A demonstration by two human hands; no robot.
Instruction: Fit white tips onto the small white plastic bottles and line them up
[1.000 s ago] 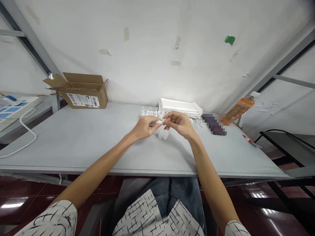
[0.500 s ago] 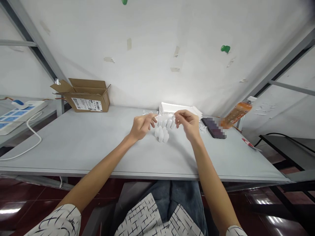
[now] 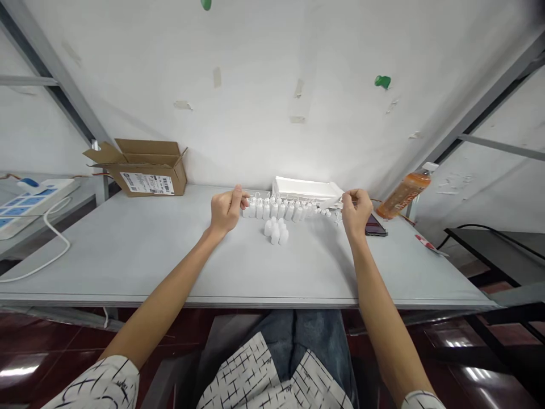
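Observation:
Several small white bottles (image 3: 273, 211) stand in a row across the table, with thin white loops at their tops. In front of the row is a cluster of several white bottles (image 3: 276, 232). My left hand (image 3: 226, 210) is closed at the row's left end; what its fingers pinch is too small to make out. To the right of the row, my right hand (image 3: 356, 210) is closed on a white strip (image 3: 331, 202) that points left from its fingertips. Small white pieces (image 3: 327, 212) lie near that hand. Behind the row rests a white packet (image 3: 304, 186).
An open cardboard box (image 3: 147, 170) sits at the back left, near a power strip (image 3: 34, 199) with a white cable. At the right are a phone (image 3: 375, 226), partly hidden by my right hand, an orange drink bottle (image 3: 406, 193) and a red-and-white packet (image 3: 430, 244).
My hands have moved apart, left hand to the left and right hand to the right. The row of bottles now shows between them, and my right hand covers part of the phone.

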